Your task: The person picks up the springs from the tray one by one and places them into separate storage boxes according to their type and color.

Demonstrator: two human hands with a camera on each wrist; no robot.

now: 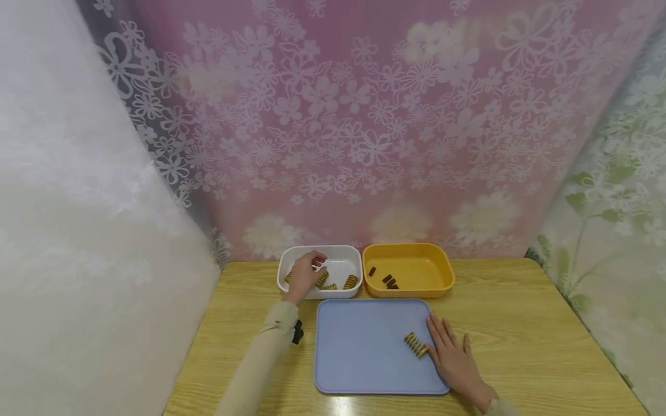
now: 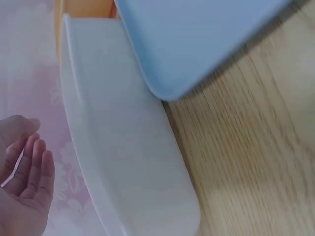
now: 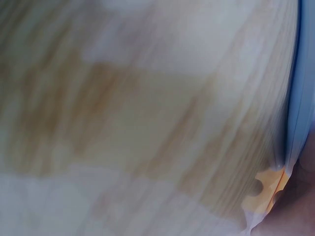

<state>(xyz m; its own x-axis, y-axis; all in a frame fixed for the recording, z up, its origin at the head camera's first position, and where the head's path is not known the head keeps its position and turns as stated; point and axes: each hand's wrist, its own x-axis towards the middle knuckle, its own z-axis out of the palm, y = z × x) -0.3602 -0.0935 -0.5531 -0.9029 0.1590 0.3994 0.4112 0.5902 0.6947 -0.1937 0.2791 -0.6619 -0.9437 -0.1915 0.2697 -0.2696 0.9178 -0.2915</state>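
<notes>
My left hand (image 1: 307, 278) reaches over the white bin (image 1: 346, 249), its fingers loosely bent. In the left wrist view nothing shows between the thumb and fingers of that hand (image 2: 27, 179). Below and beside it in the bin lie several yellow-and-dark striped, coil-like pieces (image 1: 351, 282). One similar striped piece (image 1: 415, 345) sits on the right part of the blue tray (image 1: 364, 346). My right hand (image 1: 458, 361) rests with straight fingers along the tray's right edge, thumb at or very near that piece. The right wrist view catches only a blurred bit of this hand (image 3: 295, 206).
A yellow bin (image 1: 421, 268) stands right of the white one, with several small dark brown pieces (image 1: 390, 282) in it. Both bins stand behind the tray on the wooden table (image 1: 250, 323). A flowered curtain (image 1: 364, 144) hangs behind, and pale cloths flank both sides.
</notes>
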